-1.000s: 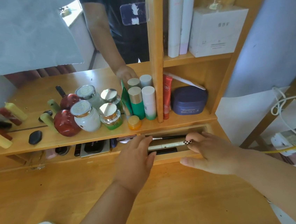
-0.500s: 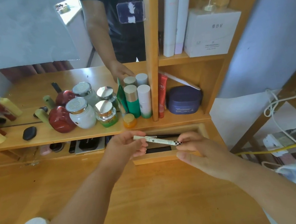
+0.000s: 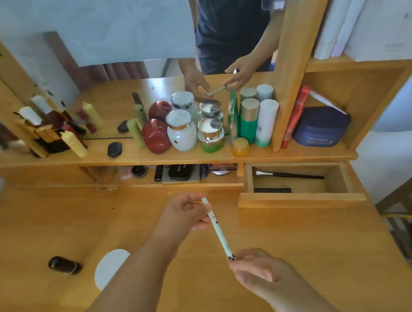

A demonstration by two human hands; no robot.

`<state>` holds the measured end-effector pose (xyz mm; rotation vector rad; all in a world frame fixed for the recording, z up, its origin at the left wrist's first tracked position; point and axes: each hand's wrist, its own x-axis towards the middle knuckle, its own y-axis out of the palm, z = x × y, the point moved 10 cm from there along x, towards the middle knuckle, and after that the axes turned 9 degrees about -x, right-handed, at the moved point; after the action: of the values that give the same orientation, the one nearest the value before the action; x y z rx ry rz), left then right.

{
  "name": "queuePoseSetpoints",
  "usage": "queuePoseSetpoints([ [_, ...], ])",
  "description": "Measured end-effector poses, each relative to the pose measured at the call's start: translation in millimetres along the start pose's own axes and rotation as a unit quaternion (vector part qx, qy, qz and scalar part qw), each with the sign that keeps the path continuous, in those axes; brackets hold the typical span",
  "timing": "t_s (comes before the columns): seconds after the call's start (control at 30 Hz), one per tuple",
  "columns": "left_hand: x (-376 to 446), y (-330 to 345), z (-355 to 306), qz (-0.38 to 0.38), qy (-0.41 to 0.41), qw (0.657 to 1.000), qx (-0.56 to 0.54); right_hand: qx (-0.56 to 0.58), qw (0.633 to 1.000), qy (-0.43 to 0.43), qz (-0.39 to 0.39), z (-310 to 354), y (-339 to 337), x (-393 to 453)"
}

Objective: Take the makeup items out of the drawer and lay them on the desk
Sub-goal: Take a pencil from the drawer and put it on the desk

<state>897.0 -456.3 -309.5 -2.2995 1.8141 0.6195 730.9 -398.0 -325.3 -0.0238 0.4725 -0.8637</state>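
A slim pale-green makeup pen (image 3: 219, 230) with a black-and-white checked end hangs above the wooden desk (image 3: 312, 259). My left hand (image 3: 184, 215) pinches its upper end and my right hand (image 3: 256, 268) pinches the checked lower end. Behind, to the right, the small wooden drawer (image 3: 298, 198) stands pulled out. Inside it lie a black-handled makeup brush (image 3: 288, 173) and a flat black item (image 3: 272, 190).
A shelf (image 3: 149, 159) above the desk carries jars, bottles, a red pot and a navy tub (image 3: 320, 127), with a mirror behind. Compacts sit in the slot (image 3: 181, 173) under it. On the desk lie a white round disc (image 3: 110, 267) and a dark oval case (image 3: 64, 265).
Both hands have drawn the pen out of the drawer and toward me over the desk. It has turned from lying crosswise to nearly lengthwise.
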Motion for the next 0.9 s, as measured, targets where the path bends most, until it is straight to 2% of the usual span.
queuePoseSetpoints([
  [0.2,-21,-39,21,-0.007,-0.011,0.998,0.054,0.022,1.000,-0.012,-0.007,-2,61,0],
  [0.37,-27,-63,32,0.009,-0.012,0.992,0.128,-0.110,0.988,-0.077,-0.077,13,98,12],
  [0.53,-23,-83,40,0.019,-0.003,0.975,0.219,-0.255,0.946,-0.140,-0.147,3,134,20],
  [0.63,-17,-94,41,0.021,0.025,0.949,0.313,-0.369,0.896,-0.173,-0.178,11,146,19],
  [0.73,-11,-101,38,0.023,0.072,0.904,0.420,-0.433,0.848,-0.205,-0.226,18,150,17],
  [0.83,-9,-100,37,0.034,0.115,0.857,0.501,-0.454,0.831,-0.217,-0.236,15,155,20],
  [0.9,-8,-101,39,0.040,0.125,0.838,0.530,-0.459,0.831,-0.210,-0.232,11,157,24],
])
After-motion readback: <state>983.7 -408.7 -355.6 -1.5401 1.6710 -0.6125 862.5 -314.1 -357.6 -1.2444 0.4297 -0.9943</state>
